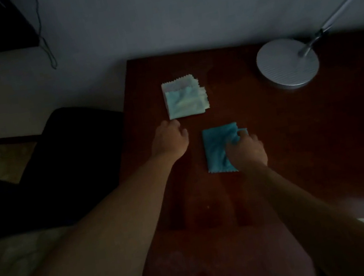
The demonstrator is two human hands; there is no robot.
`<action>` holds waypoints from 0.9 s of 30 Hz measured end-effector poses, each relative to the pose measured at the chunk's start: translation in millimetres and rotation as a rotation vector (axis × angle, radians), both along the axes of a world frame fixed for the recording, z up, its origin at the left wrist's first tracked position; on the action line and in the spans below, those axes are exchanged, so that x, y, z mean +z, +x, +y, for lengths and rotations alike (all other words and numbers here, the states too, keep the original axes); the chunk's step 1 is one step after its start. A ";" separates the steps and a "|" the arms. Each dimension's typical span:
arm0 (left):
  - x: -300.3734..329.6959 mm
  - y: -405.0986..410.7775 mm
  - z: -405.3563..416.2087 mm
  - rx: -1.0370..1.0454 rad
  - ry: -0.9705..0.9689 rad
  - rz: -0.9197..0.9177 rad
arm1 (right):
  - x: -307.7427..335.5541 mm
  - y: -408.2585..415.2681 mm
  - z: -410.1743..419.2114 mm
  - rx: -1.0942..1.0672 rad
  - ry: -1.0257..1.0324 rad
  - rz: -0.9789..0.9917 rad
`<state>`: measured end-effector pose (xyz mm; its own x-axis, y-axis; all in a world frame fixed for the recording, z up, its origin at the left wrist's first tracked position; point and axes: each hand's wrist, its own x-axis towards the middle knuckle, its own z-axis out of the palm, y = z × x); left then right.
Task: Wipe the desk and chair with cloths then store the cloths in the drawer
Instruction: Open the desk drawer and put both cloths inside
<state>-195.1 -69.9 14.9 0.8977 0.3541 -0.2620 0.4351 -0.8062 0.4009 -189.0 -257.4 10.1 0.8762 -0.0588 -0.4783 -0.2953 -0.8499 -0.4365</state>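
Table edges: the dark reddish-brown table (274, 145) has its left edge running down from the far corner by the wall (177, 5); its far edge meets the wall.
Open room: bare tabletop lies to the right of both cloths and in front of the lamp base; the near middle of the table is bare too.
Chair: a dark chair (70, 157) stands just left of the table's left edge, in deep shadow.
Lamp: a round, flat, grey metal lamp base (287, 63) sits on the far right of the table, with a thin metal pole rising to the upper right.
Blue cloth: a soft square blue cloth (217, 148) with zigzag-cut edges lies flat on the table, bunched at its far right corner.
Pale cloths: a small stack of pale cloths (183, 98), white under light blue, also zigzag-edged, lies farther back, apart from the blue one.
Right hand: the right hand (246, 150) rests on the blue cloth's right side, fingers curled into the bunched fabric.
Left hand: the left hand (169, 140) hovers just before the pale stack's near left corner, fingers loosely curled, holding nothing.
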 end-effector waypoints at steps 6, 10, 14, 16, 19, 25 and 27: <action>-21.1 81.5 22.2 0.514 -0.261 0.069 | -20.1 24.3 8.2 -0.090 -0.223 0.061; -34.9 102.4 24.3 0.690 -0.442 0.120 | -37.3 27.6 10.8 -0.233 -0.170 0.096; -52.4 101.6 18.8 0.701 -0.456 0.161 | -43.6 21.6 10.5 -0.326 0.037 0.111; -51.0 98.4 13.0 0.716 -0.461 0.153 | -41.0 15.7 7.4 -0.286 0.084 0.087; -43.3 92.2 2.3 0.767 -0.590 0.059 | -32.7 6.4 -4.1 -0.353 0.286 0.078; -13.3 35.3 -6.7 0.783 -0.701 -0.137 | -11.5 -24.5 -30.6 -0.523 0.664 0.073; 1.0 3.0 -10.2 0.748 -0.664 -0.174 | -0.7 -40.8 -35.8 -0.532 0.754 0.110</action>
